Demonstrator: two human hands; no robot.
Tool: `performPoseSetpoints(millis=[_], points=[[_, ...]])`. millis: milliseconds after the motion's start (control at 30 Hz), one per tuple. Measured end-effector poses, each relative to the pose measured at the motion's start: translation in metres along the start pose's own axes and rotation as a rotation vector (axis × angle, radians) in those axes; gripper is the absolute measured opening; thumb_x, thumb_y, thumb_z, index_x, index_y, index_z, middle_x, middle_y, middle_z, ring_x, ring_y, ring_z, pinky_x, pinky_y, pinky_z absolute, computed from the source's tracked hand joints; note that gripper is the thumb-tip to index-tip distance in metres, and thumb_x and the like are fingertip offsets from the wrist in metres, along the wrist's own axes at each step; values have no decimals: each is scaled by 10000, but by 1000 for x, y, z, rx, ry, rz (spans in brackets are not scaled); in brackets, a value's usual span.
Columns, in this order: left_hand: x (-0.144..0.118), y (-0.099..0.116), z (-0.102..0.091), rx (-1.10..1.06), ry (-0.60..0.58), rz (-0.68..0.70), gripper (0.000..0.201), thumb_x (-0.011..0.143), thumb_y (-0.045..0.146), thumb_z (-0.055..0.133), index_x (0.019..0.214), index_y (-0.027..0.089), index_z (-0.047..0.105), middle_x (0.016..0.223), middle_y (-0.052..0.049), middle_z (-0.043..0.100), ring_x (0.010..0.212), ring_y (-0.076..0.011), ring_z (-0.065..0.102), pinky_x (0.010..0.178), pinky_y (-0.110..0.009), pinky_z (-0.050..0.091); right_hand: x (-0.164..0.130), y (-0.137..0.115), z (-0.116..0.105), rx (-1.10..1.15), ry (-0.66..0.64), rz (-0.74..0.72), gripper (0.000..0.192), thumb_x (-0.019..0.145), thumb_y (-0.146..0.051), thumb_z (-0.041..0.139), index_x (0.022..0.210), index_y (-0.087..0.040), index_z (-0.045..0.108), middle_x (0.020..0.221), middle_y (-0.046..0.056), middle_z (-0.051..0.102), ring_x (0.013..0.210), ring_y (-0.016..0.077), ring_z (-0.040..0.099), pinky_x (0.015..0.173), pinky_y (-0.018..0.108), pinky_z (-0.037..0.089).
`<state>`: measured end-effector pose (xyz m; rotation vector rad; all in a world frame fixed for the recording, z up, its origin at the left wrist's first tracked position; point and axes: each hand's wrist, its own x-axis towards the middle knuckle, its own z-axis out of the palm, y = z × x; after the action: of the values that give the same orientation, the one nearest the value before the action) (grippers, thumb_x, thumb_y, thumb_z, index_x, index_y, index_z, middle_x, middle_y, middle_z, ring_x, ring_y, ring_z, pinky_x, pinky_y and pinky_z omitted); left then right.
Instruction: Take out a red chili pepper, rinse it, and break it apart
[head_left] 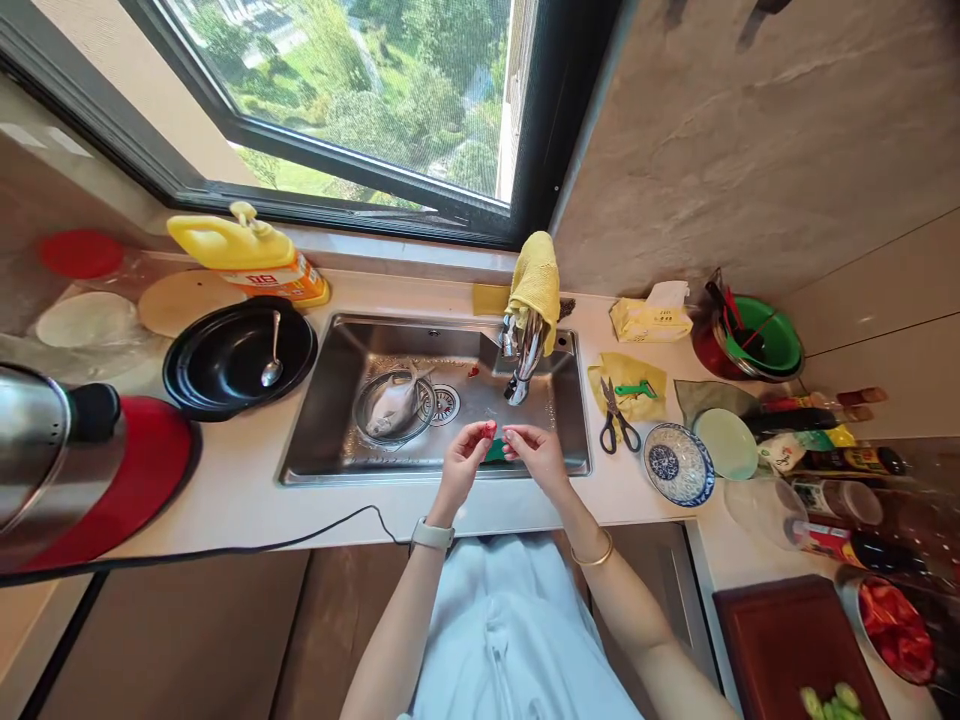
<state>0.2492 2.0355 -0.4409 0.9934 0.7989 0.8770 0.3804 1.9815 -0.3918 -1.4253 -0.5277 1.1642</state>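
Black pan (240, 357) with spoon on tabletop (240, 500), left of sink (330, 400). Fish (396, 403) lies in steel bowl (367, 420) inside sink, beside drain. Left hand (463, 462) over sink's front edge, grip pinched closed on small red piece (490, 429). Right hand (534, 452) just beside it, fingertips together; whether they touch the piece, cannot tell. Scissors (616, 418) on tabletop, right of sink.

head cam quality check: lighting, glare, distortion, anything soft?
Head view: strong daylight from the window, scene evenly bright; glare spots on the steel sink wall and the faucet; heavy wide-angle bending of the counter edge and window frame; left hand and right hand fairly sharp, the small red thing between them too small to identify; corners soft, stretched.
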Motion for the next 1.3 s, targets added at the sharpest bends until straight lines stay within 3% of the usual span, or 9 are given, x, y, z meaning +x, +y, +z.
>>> performPoseSetpoints(millis=[233,400,500,600,767,900,1033,1167,1300], points=[[-6,9,9,146,-42,130,259,786,343,696,990,184,683,1007,-77,643,955,-193,601,859,-326,499,-8,-9,-6,-65,-7,-33,324,670,-483,755,829,-201,758,703,17,710,589,148,635,571,284,564],[-11,0,22,99,-38,56,292,798,371,679,1021,184,664,1013,-78,653,940,-186,606,864,-318,491,-12,-8,-22,84,20,78,376,607,-535,779,726,-184,721,593,-8,653,493,95,572,454,209,497],[-17,-7,31,-10,48,0,348,831,418,630,1096,193,608,1023,-70,649,909,-173,619,866,-332,495,-11,0,-36,178,45,142,365,598,-510,797,690,-175,686,559,-28,620,450,62,526,412,170,439],[-23,-10,34,-124,134,19,328,834,422,627,1076,206,579,1037,-50,631,912,-160,626,884,-344,491,-12,10,-45,249,32,199,360,580,-453,830,768,-177,695,683,1,689,544,82,600,517,192,511],[-35,-6,15,-242,359,98,341,800,386,674,1067,204,567,1009,-32,616,889,-138,617,884,-325,485,-18,20,-32,260,-10,234,378,609,-417,827,879,-181,709,833,44,731,707,131,680,678,249,568],[-56,5,-27,-220,645,212,355,823,421,633,1085,192,566,1007,-46,617,859,-134,607,839,-297,486,-28,23,15,117,-161,175,350,620,-387,823,881,-189,701,902,62,735,813,176,698,796,324,568],[-114,16,-90,-166,951,336,323,867,449,560,1064,193,553,966,-46,616,846,-141,600,809,-288,486,-61,40,101,-101,-415,-7,269,701,-401,764,866,-200,696,920,62,716,874,209,693,848,388,552],[-218,14,-161,-92,1325,414,327,899,463,501,1096,203,506,1040,-79,594,916,-169,603,848,-318,483,-139,80,211,-260,-663,-370,172,813,-373,658,901,-228,687,979,59,650,847,190,668,811,377,561],[-350,-4,-223,-91,1724,462,328,905,453,497,1118,208,456,1103,-88,560,975,-190,592,916,-367,461,-252,141,324,-329,-1035,-675,157,881,-287,565,973,-258,688,1000,71,640,933,196,632,873,373,537]])
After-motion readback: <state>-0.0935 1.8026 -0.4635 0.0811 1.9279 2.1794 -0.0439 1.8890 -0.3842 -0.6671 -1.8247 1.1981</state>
